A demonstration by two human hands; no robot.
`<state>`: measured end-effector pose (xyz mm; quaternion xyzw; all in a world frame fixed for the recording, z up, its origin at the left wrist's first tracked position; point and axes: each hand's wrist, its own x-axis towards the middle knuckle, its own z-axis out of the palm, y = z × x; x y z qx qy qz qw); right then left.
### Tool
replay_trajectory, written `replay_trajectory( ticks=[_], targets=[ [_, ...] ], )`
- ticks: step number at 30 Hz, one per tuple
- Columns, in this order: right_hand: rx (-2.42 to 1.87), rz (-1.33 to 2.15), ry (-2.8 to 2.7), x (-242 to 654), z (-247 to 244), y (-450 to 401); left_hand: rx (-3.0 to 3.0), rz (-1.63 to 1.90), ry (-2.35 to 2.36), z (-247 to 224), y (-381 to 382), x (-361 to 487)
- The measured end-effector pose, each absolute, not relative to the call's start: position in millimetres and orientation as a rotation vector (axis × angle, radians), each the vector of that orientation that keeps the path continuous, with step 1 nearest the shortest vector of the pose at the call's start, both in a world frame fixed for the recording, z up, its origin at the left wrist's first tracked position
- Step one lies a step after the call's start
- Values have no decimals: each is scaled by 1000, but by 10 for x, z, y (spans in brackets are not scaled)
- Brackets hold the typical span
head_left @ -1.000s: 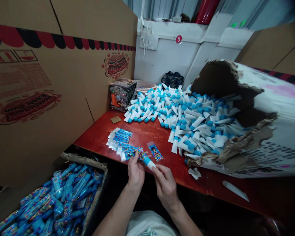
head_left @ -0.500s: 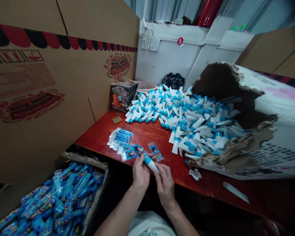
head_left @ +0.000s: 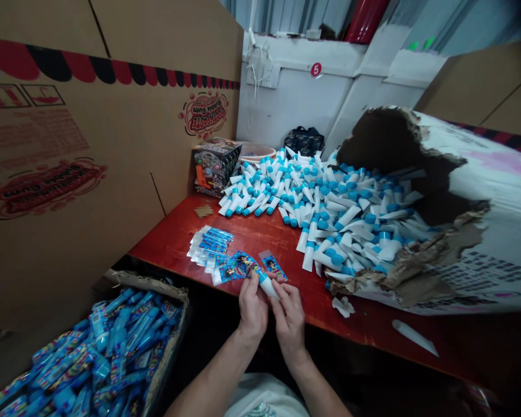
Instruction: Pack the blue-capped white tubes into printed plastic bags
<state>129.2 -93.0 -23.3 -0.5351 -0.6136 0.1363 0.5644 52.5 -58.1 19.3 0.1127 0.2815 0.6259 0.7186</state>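
**A:** What's in the hands?

**B:** A white tube with a blue cap, held just over the table's near edge. The left hand has its fingers pressed together around the capped end, and the right hand pinches the tail end between its fingers.

**A:** What's right beside it?

**B:** A printed packet sits against the cap, resting on the table. I can't tell whether the cap is inside it. A second packet lies just to the right, and a stack of packets lies to the left.

**A:** And toward the far edge?

**B:** A big heap of loose blue-capped tubes spills from a torn carton at the table's right end. A single capless tube lies near the front edge, well right of the hands.

**A:** Anything below the table?

**B:** Yes, off the near edge to the left, an open box is full of blue tubes in printed packets.
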Motion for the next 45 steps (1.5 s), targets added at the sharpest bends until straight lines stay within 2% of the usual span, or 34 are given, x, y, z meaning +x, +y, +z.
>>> replay_trajectory(
  ticks=[4, 9, 15, 23, 28, 32, 37, 45],
  targets=[
    [-1261, 656, -1300, 1267, -167, -809, 233, 1406, 640, 131, -568, 553],
    [-1238, 832, -1138, 1248, -111, -697, 312, 1333, 635, 136, -461, 418],
    [-1213, 844, -1206, 1217, -80, -667, 234, 1347, 518, 295, -340, 221],
    [-1164, 795, -1244, 1111, -54, -654, 164, 1301, 466, 140, -465, 318],
    [-1384, 948, -1330, 1243, -195, -785, 151, 1323, 461, 127, -471, 209],
    [-1314, 1000, -1324, 1241, -263, -833, 204, 1272, 506, 61, -574, 262],
    [-1305, 1298, -1216, 1280, -298, -874, 114, 1248, 513, -32, -573, 215],
    [-1393, 1035, -1288, 1244, -294, -951, 247, 1274, 606, -93, -774, 377]
  ],
)
